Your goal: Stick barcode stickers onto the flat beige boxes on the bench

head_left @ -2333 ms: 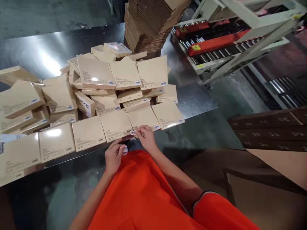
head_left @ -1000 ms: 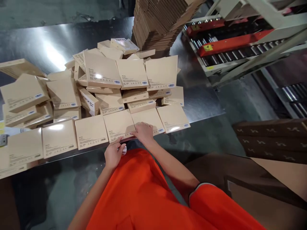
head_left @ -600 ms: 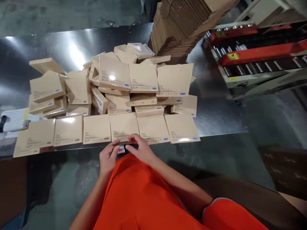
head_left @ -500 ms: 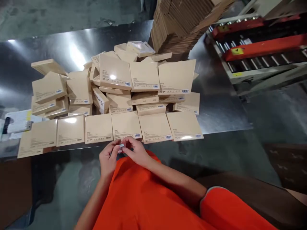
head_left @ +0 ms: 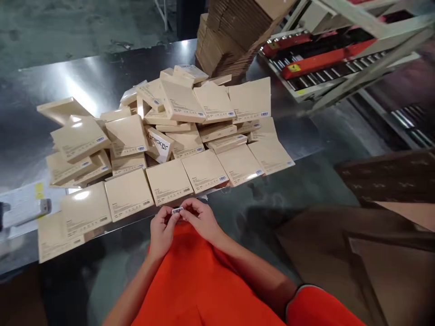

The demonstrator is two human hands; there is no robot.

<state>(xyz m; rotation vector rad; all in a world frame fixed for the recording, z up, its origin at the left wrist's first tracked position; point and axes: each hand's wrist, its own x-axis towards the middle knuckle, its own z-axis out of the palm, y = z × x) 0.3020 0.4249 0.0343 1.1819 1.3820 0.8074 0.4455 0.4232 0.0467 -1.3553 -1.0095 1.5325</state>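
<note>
Between both hands is a small white barcode label (head_left: 177,210), pinched at its two ends. My left hand (head_left: 162,231) grips its left end with thumb and fingers. The right end is in the pinch of my right hand (head_left: 201,220). Both hands are in front of the table's near edge, close to a row of flat beige boxes (head_left: 170,181) with printed text and small barcodes. Behind that row, more beige boxes (head_left: 183,102) lie heaped and overlapping, one of them showing large dark lettering (head_left: 159,144).
The metal table (head_left: 20,99) carries papers and a white device (head_left: 29,213) at left. Folded cardboard (head_left: 234,31) is stacked at the back. A roller conveyor with red parts (head_left: 326,59) stands at back right; brown cartons (head_left: 390,176) are at right.
The view has turned and shifted, so the boxes appear tilted and the conveyor smaller. The label now faces up more plainly, its barcode visible between the same two hands.
</note>
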